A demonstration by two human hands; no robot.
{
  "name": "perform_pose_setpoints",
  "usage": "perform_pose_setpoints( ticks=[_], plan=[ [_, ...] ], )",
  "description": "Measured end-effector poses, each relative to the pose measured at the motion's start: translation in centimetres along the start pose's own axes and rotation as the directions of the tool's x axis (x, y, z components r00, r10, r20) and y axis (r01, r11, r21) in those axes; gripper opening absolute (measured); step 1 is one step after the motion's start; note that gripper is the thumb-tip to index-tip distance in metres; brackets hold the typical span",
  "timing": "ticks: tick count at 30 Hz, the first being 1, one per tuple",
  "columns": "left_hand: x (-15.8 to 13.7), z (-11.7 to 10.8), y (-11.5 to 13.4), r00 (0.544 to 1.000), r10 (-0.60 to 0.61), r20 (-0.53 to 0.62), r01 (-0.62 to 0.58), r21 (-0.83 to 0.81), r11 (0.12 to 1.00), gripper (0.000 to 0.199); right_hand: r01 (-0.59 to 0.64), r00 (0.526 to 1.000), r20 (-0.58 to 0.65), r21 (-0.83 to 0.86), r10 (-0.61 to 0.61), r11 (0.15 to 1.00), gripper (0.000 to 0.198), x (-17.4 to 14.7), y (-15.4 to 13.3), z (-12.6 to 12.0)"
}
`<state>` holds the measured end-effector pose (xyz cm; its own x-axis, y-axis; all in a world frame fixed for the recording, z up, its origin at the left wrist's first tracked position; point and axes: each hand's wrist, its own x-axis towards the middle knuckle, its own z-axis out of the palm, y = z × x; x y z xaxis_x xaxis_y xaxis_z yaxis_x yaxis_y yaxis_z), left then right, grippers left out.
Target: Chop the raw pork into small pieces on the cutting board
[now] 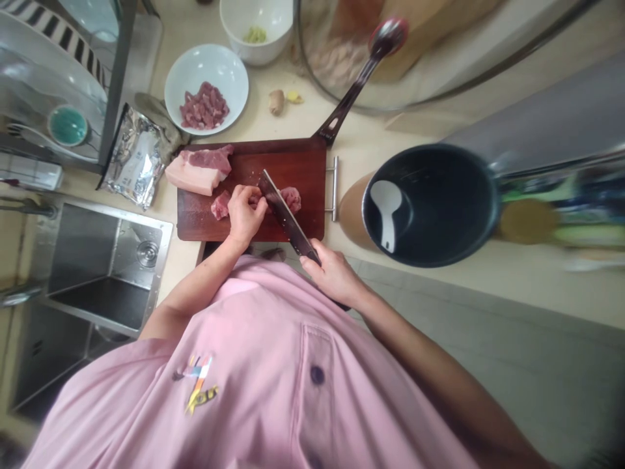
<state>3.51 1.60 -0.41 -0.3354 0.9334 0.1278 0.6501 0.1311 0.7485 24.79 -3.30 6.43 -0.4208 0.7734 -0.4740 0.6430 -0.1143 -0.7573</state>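
Note:
My right hand (333, 266) is closed round the handle of a kitchen knife (288, 216), its blade slanting up and left across a dark red cutting board (254, 164). With curled fingers, my left hand (247, 212) presses down on a strip of raw meat (221, 204) just left of the blade. Cut pieces of meat (291, 198) lie right of the blade. A thick slab of pork (200, 170) with a pale fat layer rests at the board's upper left corner. How much meat lies under my left fingers is hidden.
Behind the board stands a white bowl of meat pieces (205, 107), with a deeper white bowl (256, 49) and ginger (276, 102) nearby. A dark pot (439, 208) holding a white spoon (387, 208) is at right. A foil packet (134, 156) and steel sink (105, 260) are left.

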Motion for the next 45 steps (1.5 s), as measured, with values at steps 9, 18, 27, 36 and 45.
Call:
perform_pose_setpoints(
  ticks=[9, 18, 27, 36, 45],
  plan=[
    [-0.6, -0.1, -0.3, 1.000, 0.027, 0.008, -0.026, -0.071, 0.997, 0.004, 0.034, 0.997, -0.065, -0.067, -0.038, 0.997, 0.019, 0.1, -0.4, 0.0],
    [-0.5, 0.1, -0.4, 1.000, 0.029, -0.008, -0.030, -0.033, 0.999, 0.006, 0.024, 0.999, -0.034, -0.123, -0.029, 0.992, 0.020, -0.2, -1.1, 0.0],
    [-0.6, 0.3, -0.6, 0.999, 0.044, -0.016, -0.044, -0.014, 0.999, 0.009, 0.012, 1.000, -0.006, -0.092, -0.013, 0.996, 0.012, -0.1, -1.2, -0.2],
    [-0.5, 0.5, -0.9, 0.999, 0.025, 0.027, -0.023, -0.047, 0.999, 0.008, -0.019, 1.000, -0.015, -0.064, 0.018, 0.998, 0.009, 1.3, -1.8, 0.4],
    [-0.6, 0.4, -0.8, 0.999, 0.021, 0.037, -0.018, -0.062, 0.998, 0.007, -0.027, 0.999, -0.018, 0.025, 0.027, 0.999, 0.010, 3.4, -2.3, 1.2]
  ],
)
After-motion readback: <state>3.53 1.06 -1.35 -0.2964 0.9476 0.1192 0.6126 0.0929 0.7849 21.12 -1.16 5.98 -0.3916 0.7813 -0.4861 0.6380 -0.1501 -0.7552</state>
